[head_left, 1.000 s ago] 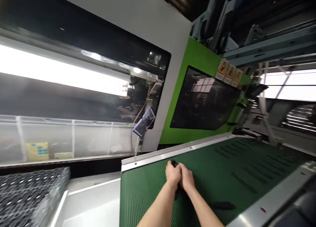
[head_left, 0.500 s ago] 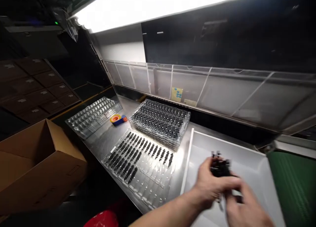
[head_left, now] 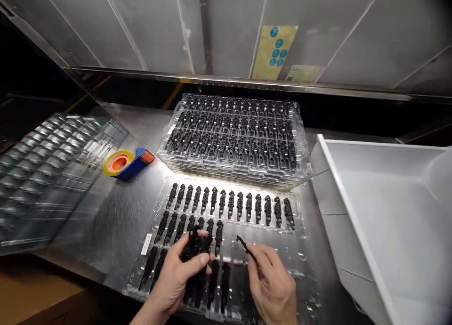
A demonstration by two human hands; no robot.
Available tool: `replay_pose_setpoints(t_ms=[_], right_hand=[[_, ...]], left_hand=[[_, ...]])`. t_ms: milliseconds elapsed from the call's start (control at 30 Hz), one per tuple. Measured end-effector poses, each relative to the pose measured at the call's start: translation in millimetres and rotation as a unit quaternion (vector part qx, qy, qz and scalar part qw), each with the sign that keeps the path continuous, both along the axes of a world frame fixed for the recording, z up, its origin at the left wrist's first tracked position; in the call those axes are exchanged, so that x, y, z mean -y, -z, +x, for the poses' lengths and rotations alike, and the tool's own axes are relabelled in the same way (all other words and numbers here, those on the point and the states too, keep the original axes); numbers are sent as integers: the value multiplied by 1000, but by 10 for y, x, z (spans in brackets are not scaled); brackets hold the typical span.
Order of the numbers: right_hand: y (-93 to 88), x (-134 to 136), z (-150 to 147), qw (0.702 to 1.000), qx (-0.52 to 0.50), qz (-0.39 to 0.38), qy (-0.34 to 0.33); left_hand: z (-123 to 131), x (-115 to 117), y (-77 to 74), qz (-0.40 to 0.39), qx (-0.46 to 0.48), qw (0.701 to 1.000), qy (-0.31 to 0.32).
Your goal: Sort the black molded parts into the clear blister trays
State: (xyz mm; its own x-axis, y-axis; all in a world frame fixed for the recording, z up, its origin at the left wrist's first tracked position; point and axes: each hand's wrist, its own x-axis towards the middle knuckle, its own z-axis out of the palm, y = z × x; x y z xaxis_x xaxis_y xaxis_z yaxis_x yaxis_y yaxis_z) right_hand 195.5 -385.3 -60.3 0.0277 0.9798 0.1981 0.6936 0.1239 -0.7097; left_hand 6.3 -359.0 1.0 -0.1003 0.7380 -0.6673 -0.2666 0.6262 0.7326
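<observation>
My left hand (head_left: 180, 271) is closed around a bunch of small black plastic parts (head_left: 197, 247), above the left half of a clear plastic tray (head_left: 261, 242). Between the fingertips of my right hand (head_left: 270, 282) is a single slim black part (head_left: 243, 244), held just over the tray's middle row. The back row of that tray holds black parts (head_left: 240, 206) along its whole length. In the middle and front rows, parts lie in the left slots while the right slots are bare. My left hand hides some of the slots beneath it.
Behind the tray stands a stack of filled clear trays (head_left: 233, 167). A tape dispenser (head_left: 129, 164) sits to the left, beside empty clear trays (head_left: 52, 169). On the right is a white bin (head_left: 388, 212), and a cardboard box (head_left: 52, 292) is at the lower left.
Both hands have moved left from over the white bin to over the tray. My right hand now holds one black part apart from the bunch. The view has turned down and closer.
</observation>
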Motion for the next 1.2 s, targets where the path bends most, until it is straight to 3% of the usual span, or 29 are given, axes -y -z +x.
replay_pose_setpoints(t_ms=[100, 200, 367, 567, 733, 867, 1000, 1200], right_hand=[[187, -136, -167, 988, 69, 126, -57], [356, -173, -282, 972, 133, 171, -92], [444, -78, -432, 951, 253, 121, -132], [349, 6, -444, 959, 246, 52, -131], [294, 420, -525, 993, 59, 69, -71], [227, 716, -768, 995, -37, 36, -90], [145, 683, -999, 993, -95, -1, -75], [25, 502, -1290, 984, -107, 35, -140]], left_hand=[[-197, 65, 107, 41, -8, 999, -7], [-271, 231, 221, 72, 14, 997, -19], [-359, 628, 286, 104, 17, 993, -62], [-520, 951, 302, 136, 94, 984, -73], [-525, 694, 359, 203, 192, 957, -76], [-537, 353, 391, 238, 264, 930, -92], [-600, 272, 363, 229, 287, 924, -107], [-673, 388, 262, 197, 370, 900, -119]])
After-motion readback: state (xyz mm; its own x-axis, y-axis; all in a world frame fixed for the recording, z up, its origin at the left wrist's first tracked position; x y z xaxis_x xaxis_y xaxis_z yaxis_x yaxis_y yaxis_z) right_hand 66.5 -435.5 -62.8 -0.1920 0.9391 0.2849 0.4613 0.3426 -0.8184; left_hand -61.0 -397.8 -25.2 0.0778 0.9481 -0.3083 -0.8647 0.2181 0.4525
